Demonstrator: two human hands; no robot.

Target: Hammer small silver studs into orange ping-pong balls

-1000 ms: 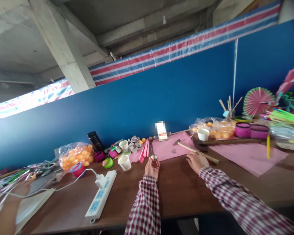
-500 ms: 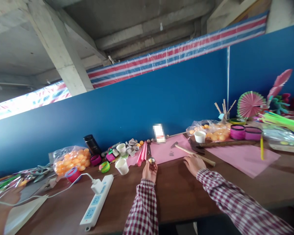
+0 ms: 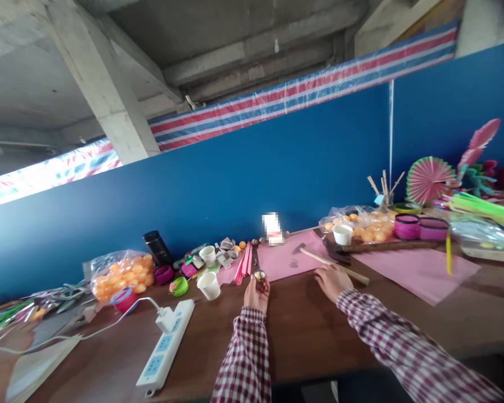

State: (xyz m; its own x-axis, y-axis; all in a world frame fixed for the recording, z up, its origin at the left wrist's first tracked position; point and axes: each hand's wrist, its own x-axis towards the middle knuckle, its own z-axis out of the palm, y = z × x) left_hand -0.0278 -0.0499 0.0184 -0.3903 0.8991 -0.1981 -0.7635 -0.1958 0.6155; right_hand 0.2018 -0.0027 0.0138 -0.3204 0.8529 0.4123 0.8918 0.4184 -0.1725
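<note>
My left hand (image 3: 256, 295) is closed around a small shiny metal ball (image 3: 259, 275), held up between the fingertips just in front of the pink sheet (image 3: 277, 267). On that sheet lies a little cluster of small dark pieces (image 3: 293, 263), too small to name. A hammer (image 3: 321, 257) rests with its head on the sheet and its wooden handle running toward the right. Beside the handle, my right hand (image 3: 334, 282) lies low on the table with fingers stretched out and nothing visible in it; whether it touches the handle cannot be seen.
White paper cups (image 3: 209, 285) and a white power strip (image 3: 166, 350) stand left. Bags of orange balls (image 3: 124, 277) lie at both sides. Another person's blurred arm (image 3: 2, 358) is at far left. Right are a second pink sheet (image 3: 420, 274) and purple tape rolls (image 3: 432, 229).
</note>
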